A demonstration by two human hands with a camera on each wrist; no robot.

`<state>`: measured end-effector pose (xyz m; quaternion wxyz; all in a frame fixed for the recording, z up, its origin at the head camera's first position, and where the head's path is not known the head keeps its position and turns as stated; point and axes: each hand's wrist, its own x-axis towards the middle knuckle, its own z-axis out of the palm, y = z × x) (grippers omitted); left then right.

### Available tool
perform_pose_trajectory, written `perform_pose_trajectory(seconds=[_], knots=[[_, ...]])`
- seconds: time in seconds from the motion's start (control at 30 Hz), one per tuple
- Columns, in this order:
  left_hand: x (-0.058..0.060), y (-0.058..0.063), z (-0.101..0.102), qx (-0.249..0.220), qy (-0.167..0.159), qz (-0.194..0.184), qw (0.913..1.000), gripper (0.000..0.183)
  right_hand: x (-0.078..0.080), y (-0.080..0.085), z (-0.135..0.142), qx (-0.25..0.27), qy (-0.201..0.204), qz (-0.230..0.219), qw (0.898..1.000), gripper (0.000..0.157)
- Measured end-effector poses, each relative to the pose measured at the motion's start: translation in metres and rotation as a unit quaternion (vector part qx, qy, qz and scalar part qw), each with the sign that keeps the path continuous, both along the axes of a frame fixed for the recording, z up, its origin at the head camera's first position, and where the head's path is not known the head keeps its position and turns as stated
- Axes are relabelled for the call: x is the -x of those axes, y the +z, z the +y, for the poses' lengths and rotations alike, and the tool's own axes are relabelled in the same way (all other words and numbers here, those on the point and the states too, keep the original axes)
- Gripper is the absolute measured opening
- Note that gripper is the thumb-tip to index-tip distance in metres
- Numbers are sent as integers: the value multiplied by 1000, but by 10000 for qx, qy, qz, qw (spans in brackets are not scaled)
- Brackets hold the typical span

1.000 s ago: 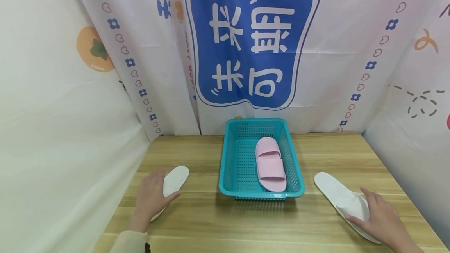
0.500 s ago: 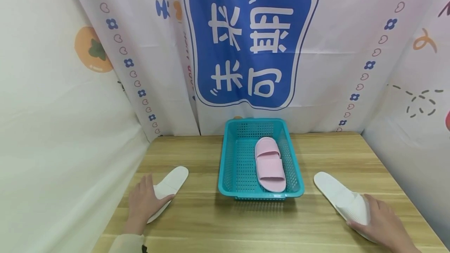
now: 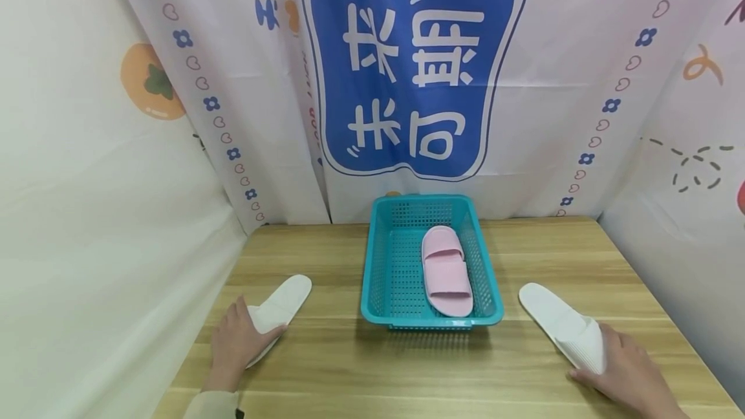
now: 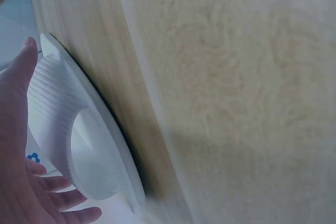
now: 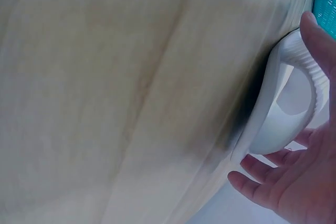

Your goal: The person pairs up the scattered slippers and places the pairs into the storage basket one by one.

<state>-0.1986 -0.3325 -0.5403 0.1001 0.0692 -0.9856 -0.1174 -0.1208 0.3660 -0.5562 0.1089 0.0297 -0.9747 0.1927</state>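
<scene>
On the left of the table, my left hand is at the near end of a white slipper. The left wrist view shows its thumb and fingers spread apart, with the ribbed strap of that slipper between them and no grip on it. A second white slipper lies on the right side, toe end angled away. My right hand is over its near end, covering that part in the head view. In the right wrist view, relaxed fingers and a spread thumb stand around the slipper's opening.
A teal plastic basket stands at the middle back of the wooden table. In its right half lies a pair of pink slippers, end to end. Printed white cloth hangs behind the table and along both sides.
My left hand has drawn back to the left and slightly nearer, uncovering more of its slipper. My right hand has shifted slightly nearer along the right slipper. Both slippers lie nearly where they were.
</scene>
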Motion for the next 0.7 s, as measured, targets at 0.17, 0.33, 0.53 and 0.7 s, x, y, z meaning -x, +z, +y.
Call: perform_pose_trajectory(seconds=[0.17, 0.33, 0.53, 0.7], knots=[[-2, -3, 3, 85, 87, 62, 9999, 130, -1, -1, -3, -35, -102, -32, 9999, 117], [-3, -6, 6, 65, 142, 34, 9999, 128, -1, -2, -6, -70, -220, -39, 9997, 116], [-3, -9, 7, 125, 197, -241, 9994, 131, -2, -5, -9, -36, -293, 37, 9996, 115], [-3, -10, 7, 87, 220, -310, 9992, 131, -1, -7, -11, 5, -357, 73, 9993, 113]])
